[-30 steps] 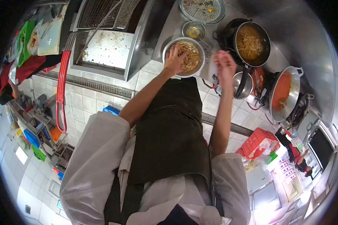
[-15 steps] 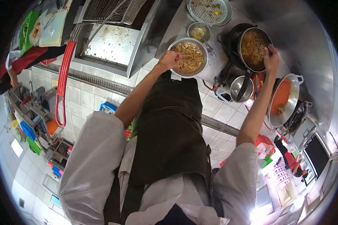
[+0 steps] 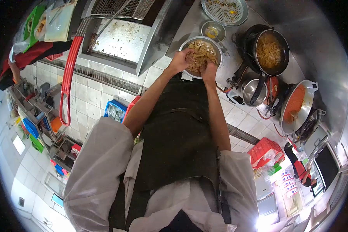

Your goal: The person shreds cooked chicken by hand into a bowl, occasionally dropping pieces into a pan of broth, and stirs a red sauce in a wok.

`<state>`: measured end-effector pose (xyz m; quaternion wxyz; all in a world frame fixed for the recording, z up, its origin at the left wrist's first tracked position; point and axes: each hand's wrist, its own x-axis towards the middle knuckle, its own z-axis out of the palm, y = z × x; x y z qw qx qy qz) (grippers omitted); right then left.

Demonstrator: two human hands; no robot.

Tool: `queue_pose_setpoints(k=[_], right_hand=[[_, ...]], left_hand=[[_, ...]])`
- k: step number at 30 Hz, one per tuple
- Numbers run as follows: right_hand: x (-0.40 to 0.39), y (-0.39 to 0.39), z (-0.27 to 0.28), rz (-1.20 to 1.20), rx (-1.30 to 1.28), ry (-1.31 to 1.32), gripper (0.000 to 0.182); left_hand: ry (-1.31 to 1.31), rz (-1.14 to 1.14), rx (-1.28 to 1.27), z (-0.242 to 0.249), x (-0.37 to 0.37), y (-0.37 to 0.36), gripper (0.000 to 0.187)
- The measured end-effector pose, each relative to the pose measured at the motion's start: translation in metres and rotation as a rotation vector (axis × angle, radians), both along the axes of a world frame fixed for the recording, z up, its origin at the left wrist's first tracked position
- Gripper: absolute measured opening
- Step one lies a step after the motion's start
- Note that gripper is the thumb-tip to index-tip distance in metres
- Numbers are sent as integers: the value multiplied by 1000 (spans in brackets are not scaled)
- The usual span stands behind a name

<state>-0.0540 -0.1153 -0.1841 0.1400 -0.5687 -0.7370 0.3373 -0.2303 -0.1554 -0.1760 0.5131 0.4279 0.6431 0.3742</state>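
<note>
Both of my hands are down in the same metal bowl (image 3: pixel 217 48) at the near edge of the steel counter (image 3: pixel 189 23). My left hand (image 3: pixel 180 60) sits on the bowl's left rim with its fingers curled into the food, and my right hand (image 3: pixel 209 70) comes in over the near rim, fingers bent down into it too; I cannot tell how much either one actually grips. The food (image 3: pixel 203 53) is a heap of pale tan noodle-like strands, tangled and uneven, with a few darker bits in it, and it fills most of the bowl. Just beyond the bowl stands a small bowl (image 3: pixel 214 30) with something yellow inside, and past that a round perforated tray (image 3: pixel 224 9) holding scraps. To the right, a dark pot (image 3: pixel 272 48) holds more of the same yellowish strands. Nearer me on that side is a shiny steel pot (image 3: pixel 254 92), then a wide pan of orange-red sauce (image 3: pixel 295 102). Left of the counter lies a grimy flat griddle (image 3: pixel 121 38), with a long red handle (image 3: pixel 67 77) hanging down beside it.
</note>
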Motion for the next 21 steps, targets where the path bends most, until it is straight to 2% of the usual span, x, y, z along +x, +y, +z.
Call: queue_pose_setpoints(k=[1,2,5,7,10,13,16,18,21], right_hand=[[4,2,6,-16,-80,24,25],[7,3,14,-32,17,72,22],[17,4,18,-223,-163,332,24],[24,9,18,-195,-232,344,25],[28,10,21,-181,-348,466,25],[24,7,35,-236,-495,575,24],[22,10,42,-256,-560,666,22],[27,9,34,-285,-638,752,20],[31,6,22,-229,-465,640,16]], left_hand=[[-2,26,-4,-3,1,1,47],[27,4,-1,-6,0,3,47],[97,-71,26,4,1,4,46],[123,-136,86,13,2,7,44],[684,-164,356,16,17,8,37],[-178,-81,10,34,27,16,30],[-484,10,-28,28,30,17,25],[-468,8,-84,18,31,15,21],[-519,-2,-52,27,27,12,15]])
